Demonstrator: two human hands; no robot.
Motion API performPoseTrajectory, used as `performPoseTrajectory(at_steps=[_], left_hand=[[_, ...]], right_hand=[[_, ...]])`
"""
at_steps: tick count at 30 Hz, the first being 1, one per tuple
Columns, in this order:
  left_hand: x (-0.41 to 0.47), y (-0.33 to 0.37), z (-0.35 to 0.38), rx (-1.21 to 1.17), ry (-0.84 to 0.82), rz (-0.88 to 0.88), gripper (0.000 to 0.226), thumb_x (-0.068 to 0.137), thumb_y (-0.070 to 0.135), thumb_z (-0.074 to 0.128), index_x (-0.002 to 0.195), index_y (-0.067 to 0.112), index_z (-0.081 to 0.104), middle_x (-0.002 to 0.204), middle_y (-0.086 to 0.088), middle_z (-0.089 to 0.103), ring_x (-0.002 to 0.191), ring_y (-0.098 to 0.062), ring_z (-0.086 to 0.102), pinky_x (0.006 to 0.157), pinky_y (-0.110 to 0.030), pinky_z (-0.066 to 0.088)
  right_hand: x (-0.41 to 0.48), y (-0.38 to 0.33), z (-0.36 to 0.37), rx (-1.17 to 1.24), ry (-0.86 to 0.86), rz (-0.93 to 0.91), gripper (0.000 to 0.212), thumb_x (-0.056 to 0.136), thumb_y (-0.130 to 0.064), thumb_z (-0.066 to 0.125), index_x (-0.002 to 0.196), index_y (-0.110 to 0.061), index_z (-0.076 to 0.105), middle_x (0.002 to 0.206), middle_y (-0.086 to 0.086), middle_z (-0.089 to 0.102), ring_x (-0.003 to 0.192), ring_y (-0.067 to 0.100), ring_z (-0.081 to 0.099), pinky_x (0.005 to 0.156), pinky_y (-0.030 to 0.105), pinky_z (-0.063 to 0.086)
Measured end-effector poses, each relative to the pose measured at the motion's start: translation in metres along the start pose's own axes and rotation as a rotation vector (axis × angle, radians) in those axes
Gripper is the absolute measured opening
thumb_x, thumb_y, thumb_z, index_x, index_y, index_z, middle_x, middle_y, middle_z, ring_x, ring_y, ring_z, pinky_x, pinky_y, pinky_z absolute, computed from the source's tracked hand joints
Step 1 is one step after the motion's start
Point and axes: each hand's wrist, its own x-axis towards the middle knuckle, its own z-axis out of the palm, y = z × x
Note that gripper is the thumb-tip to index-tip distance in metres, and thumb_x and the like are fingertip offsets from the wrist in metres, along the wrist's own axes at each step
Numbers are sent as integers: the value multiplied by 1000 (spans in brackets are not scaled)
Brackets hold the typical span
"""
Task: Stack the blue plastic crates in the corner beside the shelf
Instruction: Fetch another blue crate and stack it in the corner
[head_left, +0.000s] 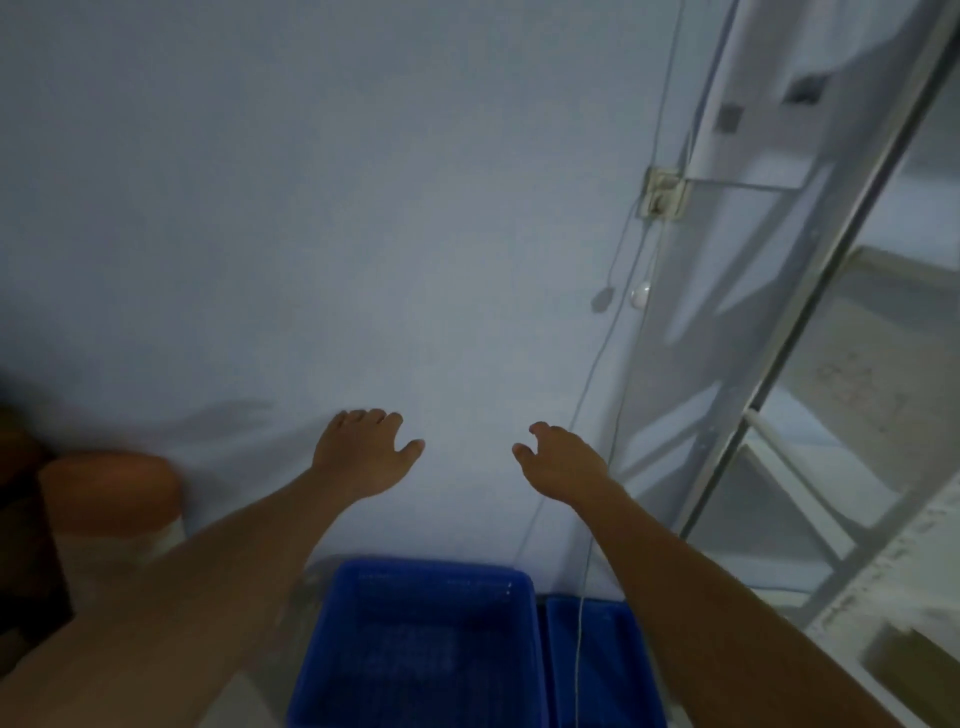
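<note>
Crates: two blue ones, larger (415, 649) beside smaller (597, 660) (perforated walls), below left hand (363, 457) and right hand (563, 462), both spread, holding nothing.

Two blue crates sit low against the pale wall (363, 234), the floor beneath them hidden. The larger crate (415, 644) stands just left of the smaller crate (597, 660), their rims nearly touching.
</note>
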Motion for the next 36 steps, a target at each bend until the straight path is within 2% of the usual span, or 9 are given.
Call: performPoseTrajectory(at_steps=[6, 15, 21, 28, 33, 36], left_hand=[[-86, 10, -77, 4, 80, 0, 74, 98, 67, 29, 155, 20, 39, 161, -6, 41, 147, -28, 37, 124, -45, 21], [-193, 55, -139, 15, 163, -20, 75, 97, 67, 29, 156, 21, 37, 161, -5, 40, 147, -29, 38, 124, -46, 21], [-253, 97, -152, 28, 146, -27, 76, 97, 68, 28, 157, 22, 35, 163, -5, 38, 148, -29, 37, 124, -46, 22], [-314, 133, -164, 56, 150, 44, 75, 98, 67, 30, 157, 21, 35, 163, -7, 37, 147, -30, 37, 123, -46, 23], [-346, 186, -156, 24, 115, 175, 77, 99, 68, 29, 159, 21, 30, 165, -7, 34, 148, -30, 35, 124, -46, 22], [-367, 235, -141, 1, 64, 282, 77, 99, 68, 29, 160, 20, 28, 166, -8, 32, 148, -31, 35, 124, -46, 23]], right_hand=[[-94, -33, -73, -42, 100, -39, 59, 100, -50, 39, 149, -16, 38, 149, 10, 49, 134, 32, 47, 108, 47, 40], [-208, -28, -143, -92, 154, -96, 62, 101, -52, 37, 152, -18, 34, 154, 9, 43, 138, 33, 42, 110, 49, 37], [-277, -4, -159, -133, 144, -100, 65, 100, -56, 35, 154, -20, 32, 157, 7, 39, 140, 33, 40, 110, 50, 36], [-358, 25, -168, -117, 179, -51, 66, 100, -57, 35, 154, -19, 33, 157, 9, 38, 140, 35, 39, 111, 51, 35], [-426, 62, -173, -115, 219, 49, 68, 99, -60, 34, 155, -21, 30, 161, 8, 32, 145, 34, 32, 116, 52, 30], [-475, 100, -180, -148, 236, 134, 68, 98, -61, 33, 153, -22, 34, 159, 7, 37, 142, 34, 37, 114, 51, 33]])
